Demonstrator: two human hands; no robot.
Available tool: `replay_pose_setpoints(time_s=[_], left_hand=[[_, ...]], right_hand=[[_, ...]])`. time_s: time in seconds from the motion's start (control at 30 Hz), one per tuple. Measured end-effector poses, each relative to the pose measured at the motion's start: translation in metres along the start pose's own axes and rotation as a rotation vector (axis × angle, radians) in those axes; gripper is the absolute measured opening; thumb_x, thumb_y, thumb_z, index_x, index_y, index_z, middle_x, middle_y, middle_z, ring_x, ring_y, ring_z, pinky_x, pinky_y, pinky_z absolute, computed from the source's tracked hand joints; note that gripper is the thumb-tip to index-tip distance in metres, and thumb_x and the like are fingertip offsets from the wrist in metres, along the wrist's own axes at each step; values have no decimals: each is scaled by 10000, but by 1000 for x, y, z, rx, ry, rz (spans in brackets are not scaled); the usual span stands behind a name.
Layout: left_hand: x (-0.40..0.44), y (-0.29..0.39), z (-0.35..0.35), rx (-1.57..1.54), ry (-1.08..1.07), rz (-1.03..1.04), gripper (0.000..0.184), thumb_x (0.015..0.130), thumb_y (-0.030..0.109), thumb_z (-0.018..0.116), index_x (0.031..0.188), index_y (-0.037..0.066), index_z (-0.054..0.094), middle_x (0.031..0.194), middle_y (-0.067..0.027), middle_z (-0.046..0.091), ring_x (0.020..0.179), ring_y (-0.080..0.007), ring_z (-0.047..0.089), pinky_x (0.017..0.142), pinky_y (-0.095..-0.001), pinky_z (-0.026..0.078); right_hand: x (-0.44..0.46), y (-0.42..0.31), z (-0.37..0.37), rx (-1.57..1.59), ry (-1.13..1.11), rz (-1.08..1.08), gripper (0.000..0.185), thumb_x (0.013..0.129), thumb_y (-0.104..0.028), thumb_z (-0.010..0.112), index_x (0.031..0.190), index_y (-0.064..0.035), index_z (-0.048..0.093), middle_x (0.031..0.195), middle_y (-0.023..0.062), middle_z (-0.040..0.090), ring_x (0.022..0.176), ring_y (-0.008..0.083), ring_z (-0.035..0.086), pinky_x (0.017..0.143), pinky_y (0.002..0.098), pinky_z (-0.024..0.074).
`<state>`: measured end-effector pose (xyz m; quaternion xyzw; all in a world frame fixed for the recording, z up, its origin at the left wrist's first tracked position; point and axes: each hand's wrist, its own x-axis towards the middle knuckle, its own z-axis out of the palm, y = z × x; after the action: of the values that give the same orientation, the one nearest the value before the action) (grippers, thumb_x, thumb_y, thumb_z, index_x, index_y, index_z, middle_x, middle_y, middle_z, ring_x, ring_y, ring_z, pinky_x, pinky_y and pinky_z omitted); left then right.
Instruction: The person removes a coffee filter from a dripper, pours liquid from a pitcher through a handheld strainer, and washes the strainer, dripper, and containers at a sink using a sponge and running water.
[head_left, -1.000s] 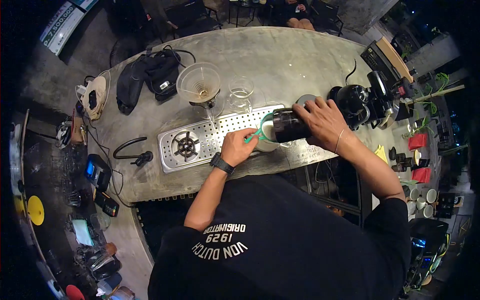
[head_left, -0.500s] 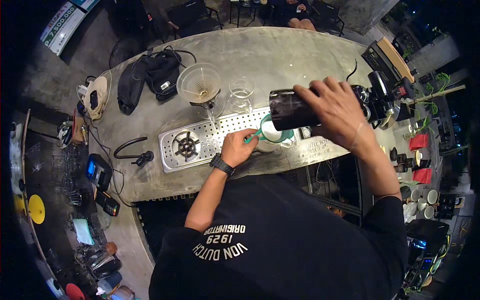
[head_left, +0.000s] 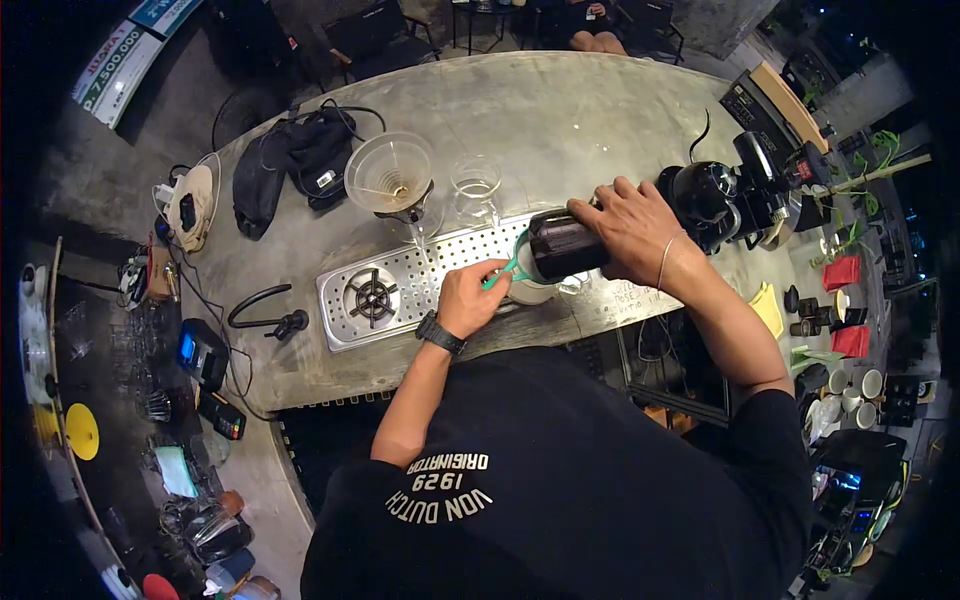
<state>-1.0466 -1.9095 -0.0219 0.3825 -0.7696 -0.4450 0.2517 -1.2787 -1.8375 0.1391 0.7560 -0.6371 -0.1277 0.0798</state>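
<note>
One dark canister [head_left: 566,245], clasped by the right hand [head_left: 645,235], points left, long axis crosswise, at the drip tray [head_left: 415,285]'s right end; left hand [head_left: 471,301] pinches a green-rimmed utensil [head_left: 523,262] there; bare counter [head_left: 540,125] spreads beyond.

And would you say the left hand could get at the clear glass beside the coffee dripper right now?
Probably not without letting go first: the left hand grips a green handle. Otherwise the way looks free, with only a low metal tray before the glass.
</note>
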Motion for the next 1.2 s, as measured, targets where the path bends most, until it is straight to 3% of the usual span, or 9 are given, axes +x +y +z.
replay_pose_setpoints(time_s=[0.1,0.23,0.43,0.57,0.77,0.9,0.93,1.1,1.2], left_hand=[[-1,-1,1,3,21,-9,281,793,265,641,970,70,738,647,-69,640,520,-242,540,526,-340,430],[-1,-2,0,-32,26,-18,260,794,205,671,963,17,735,645,-47,628,527,-174,503,515,-299,401],[-1,2,1,10,29,22,257,795,202,674,963,16,735,636,-44,627,520,-172,499,513,-292,399],[-4,2,2,-6,35,28,247,794,194,680,960,20,737,616,-38,610,513,-166,487,505,-286,390],[-4,-4,4,-72,55,15,233,790,178,684,954,22,737,603,-33,592,511,-157,472,501,-279,382],[-5,-3,1,-81,50,16,227,791,171,683,949,16,736,608,-28,582,519,-148,463,500,-278,375],[-5,-4,1,-83,55,14,227,791,171,683,949,16,736,608,-28,582,519,-148,463,500,-278,375],[-3,-5,2,-104,67,4,228,795,165,679,953,9,733,617,-25,579,527,-142,459,499,-278,369],[-4,-4,0,-95,59,6,229,799,163,676,958,9,732,619,-22,574,530,-141,458,501,-279,369]], right_hand=[[4,8,-6,29,-70,-6,733,555,-316,827,1210,-155,540,977,59,578,905,263,528,767,364,419],[14,18,-9,215,-416,49,727,549,-336,848,1192,-161,556,970,57,578,912,253,526,755,365,418],[20,8,-16,184,-610,94,750,524,-309,868,1192,-153,566,945,75,588,899,267,544,778,391,433],[7,5,-1,9,-57,-96,780,508,-290,881,1208,-148,570,943,90,618,917,291,577,828,418,447],[1,21,3,78,5,-111,787,509,-242,876,1226,-157,565,947,103,639,918,329,587,844,424,448],[-4,57,27,620,-123,-94,797,541,-224,887,1250,-96,547,1156,133,629,963,344,591,882,410,462],[-7,62,36,617,-124,-99,797,541,-224,887,1250,-96,547,1156,133,629,963,344,591,882,410,462],[-18,70,91,1271,-105,177,831,557,-174,889,1285,-57,507,1107,115,624,944,263,577,865,365,463],[-4,62,104,1443,123,320,766,591,-151,877,1245,-26,498,1057,107,620,933,215,565,854,326,458]])
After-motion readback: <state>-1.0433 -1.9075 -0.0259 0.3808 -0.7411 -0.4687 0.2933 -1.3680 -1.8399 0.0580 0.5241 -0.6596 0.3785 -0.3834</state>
